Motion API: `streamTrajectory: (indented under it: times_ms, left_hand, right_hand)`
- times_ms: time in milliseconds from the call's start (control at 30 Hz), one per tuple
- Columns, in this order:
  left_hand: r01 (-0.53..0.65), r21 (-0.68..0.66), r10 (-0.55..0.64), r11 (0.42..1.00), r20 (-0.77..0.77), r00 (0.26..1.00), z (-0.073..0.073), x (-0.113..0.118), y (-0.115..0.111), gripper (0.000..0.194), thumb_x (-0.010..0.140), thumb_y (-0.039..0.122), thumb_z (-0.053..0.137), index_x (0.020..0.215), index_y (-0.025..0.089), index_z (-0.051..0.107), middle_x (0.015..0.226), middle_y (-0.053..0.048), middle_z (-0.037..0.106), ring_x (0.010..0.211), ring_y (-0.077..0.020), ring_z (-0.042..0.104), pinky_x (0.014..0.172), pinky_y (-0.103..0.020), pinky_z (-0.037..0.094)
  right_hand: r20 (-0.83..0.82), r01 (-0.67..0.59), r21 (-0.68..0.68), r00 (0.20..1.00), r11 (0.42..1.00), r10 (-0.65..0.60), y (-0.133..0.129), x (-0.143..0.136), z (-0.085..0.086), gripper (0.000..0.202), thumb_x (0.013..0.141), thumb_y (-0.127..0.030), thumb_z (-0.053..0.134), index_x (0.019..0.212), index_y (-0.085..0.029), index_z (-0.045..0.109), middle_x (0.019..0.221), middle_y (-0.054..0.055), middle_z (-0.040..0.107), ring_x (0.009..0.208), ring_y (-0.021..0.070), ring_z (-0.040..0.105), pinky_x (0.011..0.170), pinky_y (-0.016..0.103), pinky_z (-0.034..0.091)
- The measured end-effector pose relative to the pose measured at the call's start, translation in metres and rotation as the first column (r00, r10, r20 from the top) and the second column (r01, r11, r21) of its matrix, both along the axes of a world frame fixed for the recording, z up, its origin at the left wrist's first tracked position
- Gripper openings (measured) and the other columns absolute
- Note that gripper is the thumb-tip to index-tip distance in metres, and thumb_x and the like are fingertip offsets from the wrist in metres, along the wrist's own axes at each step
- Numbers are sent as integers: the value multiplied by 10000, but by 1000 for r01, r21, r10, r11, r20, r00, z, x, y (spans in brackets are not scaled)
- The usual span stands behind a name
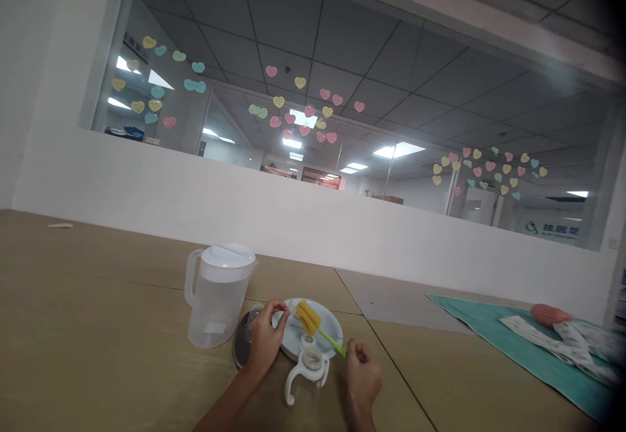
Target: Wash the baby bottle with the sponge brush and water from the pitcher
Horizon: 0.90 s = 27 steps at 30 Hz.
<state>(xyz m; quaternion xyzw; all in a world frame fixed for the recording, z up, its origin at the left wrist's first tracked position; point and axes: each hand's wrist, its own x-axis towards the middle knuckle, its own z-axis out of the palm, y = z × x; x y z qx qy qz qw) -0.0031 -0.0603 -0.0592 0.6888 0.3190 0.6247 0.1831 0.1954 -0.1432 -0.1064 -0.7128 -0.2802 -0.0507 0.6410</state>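
Note:
My right hand (pixel 362 374) is closed round the green handle of a bottle brush (pixel 309 318) with a yellow sponge head. The brush points up and left over a white plate (pixel 334 322). At the sponge's left end, my left hand (pixel 267 335) pinches a small clear piece (pixel 293 307), its shape too blurred to tell. Below the brush, between my hands, a white bottle collar with two curved handles (pixel 312 368) stands at the plate's near edge. A dark round dish (pixel 241 344) with something clear on it is partly hidden behind my left hand.
A clear lidded pitcher (pixel 215 308) stands left of my left hand. On the right lies a teal cloth (pixel 469 311) with a patterned white cloth (pixel 533 333) and a coral-coloured item (pixel 550 315). A white wall (pixel 244 194) with a window borders the table's back.

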Motion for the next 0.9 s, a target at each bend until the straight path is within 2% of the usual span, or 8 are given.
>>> streamTrajectory:
  times_ms: [133,333,400,500,600,700,800,900]
  left_hand:
    - [-32,17,33,999,-98,995,0,-3,1,115,857,283,460,875,234,563,901,-34,643,892,-184,611,828,-306,491]
    - [39,65,-21,997,-251,968,-9,1,7,304,883,228,388,1109,203,590,1174,-85,575,1067,-205,560,977,-377,431]
    - [67,36,-53,997,-309,950,-12,3,6,310,859,187,398,1071,205,623,1205,-78,579,1112,-210,544,1003,-384,414]
    - [151,16,-134,988,-376,917,-12,3,4,303,853,163,389,954,210,670,1048,-67,654,1021,-201,591,949,-364,449]
    - [186,17,-168,982,-357,919,-9,0,4,334,865,156,359,942,215,678,966,-57,679,949,-188,614,888,-340,476]
    - [156,16,-145,988,-289,946,-8,-3,8,361,850,130,352,964,223,682,1022,-50,685,983,-185,615,896,-344,474]
    - [103,-10,-102,995,-240,965,-10,-4,13,380,794,88,364,860,217,715,1090,-45,683,1026,-189,615,932,-360,462]
    - [44,-86,-66,995,-271,960,-9,-5,16,391,761,71,368,790,222,728,1064,-27,703,1014,-178,629,940,-343,462]
  right_hand:
    - [-34,-123,156,991,980,130,3,-1,1,508,685,-652,511,462,-198,466,460,-36,393,489,126,414,490,225,348]
    - [-89,-152,202,981,967,173,3,0,2,438,661,-576,543,474,-185,479,474,-38,392,513,119,401,503,222,354]
    - [-104,-160,212,977,964,185,3,0,2,430,651,-573,545,477,-186,480,476,-38,393,517,121,403,509,225,359]
    - [-120,-149,207,977,967,176,1,-1,4,442,646,-593,534,474,-190,477,471,-37,396,513,124,408,510,231,357]
    - [-117,-116,193,983,974,140,-1,-1,7,449,649,-607,518,480,-191,498,463,-24,428,505,133,429,509,239,362]
    - [-145,-60,159,986,985,83,-3,1,8,445,641,-607,509,483,-192,524,460,-6,467,500,147,452,504,247,368]
    - [-158,-31,128,986,991,52,-5,3,9,440,639,-603,484,476,-197,522,461,-1,476,500,153,458,504,250,364]
    - [-143,-35,116,988,993,52,-5,2,9,442,642,-604,467,466,-202,512,456,0,469,502,155,458,501,250,355]
